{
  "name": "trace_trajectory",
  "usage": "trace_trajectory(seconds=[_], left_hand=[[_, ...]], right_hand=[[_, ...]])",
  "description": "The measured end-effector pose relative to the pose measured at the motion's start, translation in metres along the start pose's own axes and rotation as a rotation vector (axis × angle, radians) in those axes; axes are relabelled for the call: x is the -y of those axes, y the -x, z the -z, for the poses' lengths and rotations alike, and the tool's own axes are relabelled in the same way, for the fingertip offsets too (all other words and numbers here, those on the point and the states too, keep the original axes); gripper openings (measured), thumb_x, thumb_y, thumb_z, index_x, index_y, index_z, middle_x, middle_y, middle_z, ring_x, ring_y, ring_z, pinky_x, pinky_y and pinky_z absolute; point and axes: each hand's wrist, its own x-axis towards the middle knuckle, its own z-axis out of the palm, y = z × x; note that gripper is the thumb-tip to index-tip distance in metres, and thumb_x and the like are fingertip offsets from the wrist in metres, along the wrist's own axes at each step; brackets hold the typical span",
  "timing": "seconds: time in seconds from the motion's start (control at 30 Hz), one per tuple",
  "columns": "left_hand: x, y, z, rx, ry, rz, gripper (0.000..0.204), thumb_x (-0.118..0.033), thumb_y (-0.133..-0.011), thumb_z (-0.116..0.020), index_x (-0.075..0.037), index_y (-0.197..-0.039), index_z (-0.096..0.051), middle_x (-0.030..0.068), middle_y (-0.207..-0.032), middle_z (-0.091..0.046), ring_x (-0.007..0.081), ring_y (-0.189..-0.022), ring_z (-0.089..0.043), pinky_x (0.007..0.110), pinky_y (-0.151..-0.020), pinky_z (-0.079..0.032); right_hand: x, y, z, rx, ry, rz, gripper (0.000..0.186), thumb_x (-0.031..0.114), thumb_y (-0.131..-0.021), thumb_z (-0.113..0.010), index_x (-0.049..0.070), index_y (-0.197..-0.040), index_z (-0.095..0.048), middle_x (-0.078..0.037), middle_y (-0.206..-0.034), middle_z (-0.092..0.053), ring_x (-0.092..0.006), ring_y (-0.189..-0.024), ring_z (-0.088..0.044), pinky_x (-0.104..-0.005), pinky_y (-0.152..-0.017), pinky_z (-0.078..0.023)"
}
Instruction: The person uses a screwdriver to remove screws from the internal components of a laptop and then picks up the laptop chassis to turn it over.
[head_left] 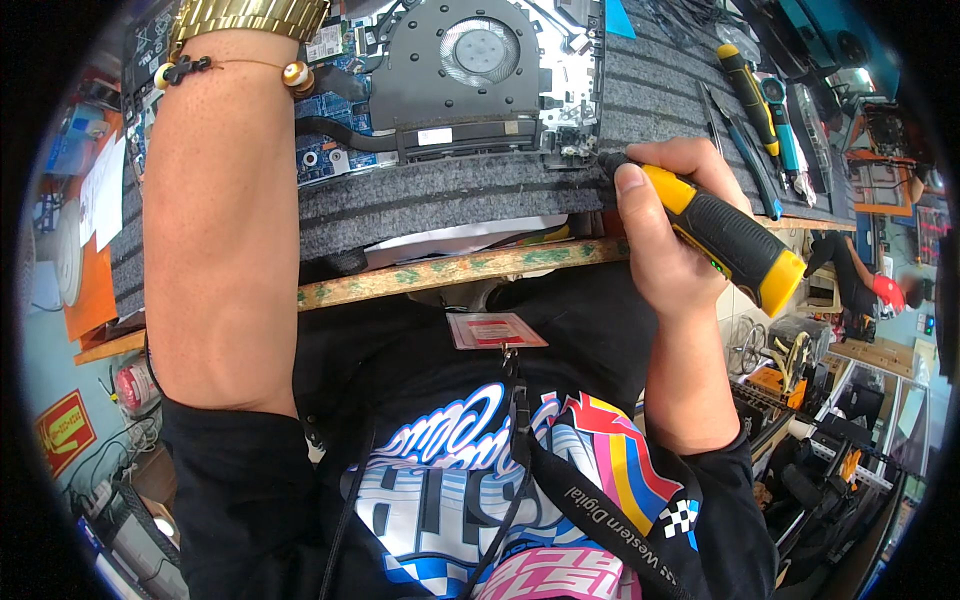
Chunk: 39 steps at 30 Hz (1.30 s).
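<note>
An opened laptop [575, 90] lies at the top of the head view, its insides bare. Its round cooling fan [480, 52], dark heat pipe and blue circuit board [345, 108] are exposed. My right hand [660, 240] is closed around a yellow and black power screwdriver [735, 235]. The dark tip end points left, at the laptop's near right corner; whether it touches a screw I cannot make out. My left forearm, with a gold watch [250, 15] and a beaded bracelet, reaches across the laptop's left side. The left hand itself is beyond the upper edge.
A grey striped mat [400, 200] covers the workbench, which ends in a wooden front edge [460, 272]. To the right lie a yellow-black screwdriver [748, 95], a teal tool [783, 125] and a slim blue-handled tool [752, 165]. A person in red [888, 292] is farther off.
</note>
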Motion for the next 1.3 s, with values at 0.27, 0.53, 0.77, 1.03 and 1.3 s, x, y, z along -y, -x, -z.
trace_trajectory(seconds=[0.27, 0.53, 0.77, 1.03, 1.3], left_hand=[[0.013, 0.001, -0.004, -0.031, 0.004, -0.089, 0.069, -0.047, -0.076, -0.095, 0.004, -0.117, -0.072, 0.0247, -0.112, -0.075, 0.0362, -0.106, -0.073, 0.042, -0.093, -0.058], [0.007, -0.001, -0.003, -0.024, -0.026, -0.039, 0.068, -0.046, -0.076, -0.095, 0.004, -0.116, -0.072, 0.0246, -0.112, -0.075, 0.0359, -0.104, -0.074, 0.042, -0.093, -0.059], [0.014, 0.001, -0.004, -0.032, 0.012, -0.104, 0.068, -0.046, -0.077, -0.095, 0.004, -0.117, -0.072, 0.0242, -0.112, -0.075, 0.0352, -0.104, -0.074, 0.042, -0.092, -0.059], [0.0, 0.0, 0.0, -0.002, -0.008, -0.01, 0.069, -0.046, -0.077, -0.095, 0.004, -0.118, -0.072, 0.0241, -0.112, -0.075, 0.0348, -0.105, -0.074, 0.042, -0.093, -0.059], [0.015, 0.007, -0.01, -0.103, -0.033, -0.171, 0.069, -0.046, -0.077, -0.095, 0.004, -0.119, -0.072, 0.0243, -0.113, -0.076, 0.0352, -0.105, -0.074, 0.042, -0.093, -0.058]], right_hand=[[0.001, 0.0, 0.001, 0.006, 0.013, 0.014, 0.013, 0.008, -0.086, -0.081, 0.002, -0.093, -0.072, -0.009, -0.079, -0.073, -0.0148, -0.069, -0.071, -0.0285, -0.068, -0.057], [0.001, 0.0, 0.001, 0.019, 0.017, 0.02, 0.014, 0.009, -0.086, -0.081, 0.002, -0.093, -0.072, -0.009, -0.08, -0.073, -0.0145, -0.069, -0.071, -0.0281, -0.067, -0.057], [0.001, 0.001, 0.001, 0.013, 0.007, 0.012, 0.014, 0.01, -0.086, -0.081, 0.002, -0.094, -0.072, -0.009, -0.08, -0.073, -0.0144, -0.069, -0.071, -0.0279, -0.067, -0.057], [0.004, 0.003, 0.001, 0.02, 0.011, -0.004, 0.014, 0.009, -0.086, -0.081, 0.001, -0.093, -0.072, -0.008, -0.079, -0.073, -0.0142, -0.068, -0.07, -0.0282, -0.067, -0.057], [0.001, 0.003, -0.001, -0.003, -0.01, 0.018, 0.014, 0.009, -0.086, -0.081, 0.001, -0.094, -0.073, -0.008, -0.079, -0.073, -0.014, -0.069, -0.071, -0.0283, -0.068, -0.057]])
